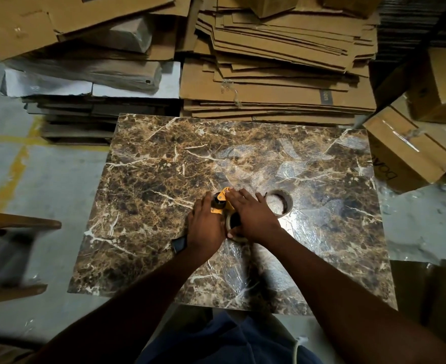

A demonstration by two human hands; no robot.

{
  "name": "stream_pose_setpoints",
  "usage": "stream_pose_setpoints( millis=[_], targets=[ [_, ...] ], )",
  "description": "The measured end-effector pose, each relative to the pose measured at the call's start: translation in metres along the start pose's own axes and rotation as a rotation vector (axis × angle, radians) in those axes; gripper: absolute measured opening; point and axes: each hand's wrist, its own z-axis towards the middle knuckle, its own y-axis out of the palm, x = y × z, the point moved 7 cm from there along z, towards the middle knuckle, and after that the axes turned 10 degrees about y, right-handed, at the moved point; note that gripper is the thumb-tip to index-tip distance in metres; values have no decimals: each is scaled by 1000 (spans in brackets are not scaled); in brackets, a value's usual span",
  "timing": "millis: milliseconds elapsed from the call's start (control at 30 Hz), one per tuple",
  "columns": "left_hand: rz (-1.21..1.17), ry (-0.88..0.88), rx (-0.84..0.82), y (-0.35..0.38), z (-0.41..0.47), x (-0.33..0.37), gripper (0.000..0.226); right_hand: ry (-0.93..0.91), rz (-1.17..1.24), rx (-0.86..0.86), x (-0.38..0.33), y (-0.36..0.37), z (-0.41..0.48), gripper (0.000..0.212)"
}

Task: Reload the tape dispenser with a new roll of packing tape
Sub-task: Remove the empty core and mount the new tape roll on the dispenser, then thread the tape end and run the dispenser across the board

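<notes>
Both my hands cover the yellow tape dispenser (220,204) mid-desk (164,164), hiding most of it. Left grip (206,227) wraps its handle; right grip (253,219) lies flat over a tape roll (233,229), hold unclear. Another roll (278,203) sits just beside.

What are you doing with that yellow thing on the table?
A person is working on a yellow tape dispenser lying on the brown marble-patterned table. The left hand steadies it, while the right hand presses a tan roll of packing tape onto it. Another cardboard ring sits just beyond the right hand. Flattened cardboard boxes are stacked behind the table.
</notes>
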Motion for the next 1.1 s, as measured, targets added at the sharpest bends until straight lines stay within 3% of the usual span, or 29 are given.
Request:
stream_pose_setpoints(
  millis=[400, 633, 833, 967, 1100],
  targets=[
    [-176, -41, 65, -23, 28, -25, 17, 4, 0, -22, -1, 0, -2, 125],
    [-390, 6, -43, -30, 62, -55, 30, -10, -22, -63, 2, -4, 2, 128],
    [-481, -47, -9, -60, 89, -81, 40, -46, -96, -81, 6, -10, 6, 111],
    [-567, -93, -43, -59, 78, -88, 14, -70, -140, -127, 8, -11, 10, 108],
    [-643, -143, 0, -45, 58, -86, 10, -59, -40, -148, 3, -20, 14, 106]
  ],
)
